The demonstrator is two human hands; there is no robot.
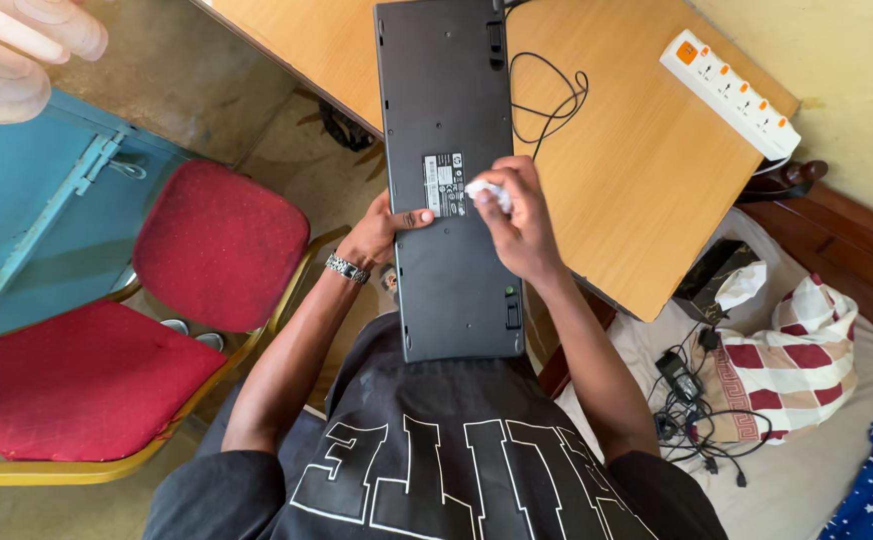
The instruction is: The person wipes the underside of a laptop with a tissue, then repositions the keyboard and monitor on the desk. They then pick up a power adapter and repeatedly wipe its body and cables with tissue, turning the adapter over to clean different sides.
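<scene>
A black keyboard (446, 90) lies back side up, a white label near its middle. Its far end rests on a wooden table (616, 170) and its near end reaches my lap. My left hand (381, 228), with a metal bracelet on the wrist, grips the keyboard's left edge, thumb on the back. My right hand (521, 225) pinches a small white wad (488, 192) and presses it on the keyboard's back beside the label.
The keyboard's thin black cable (551, 100) loops on the table, and a white power strip (729, 93) lies at its right corner. A red padded chair (218, 240) stands left. Chargers (691, 400) and a striped cloth (796, 360) lie on bedding right. Blurred fingers (16, 50) show top left.
</scene>
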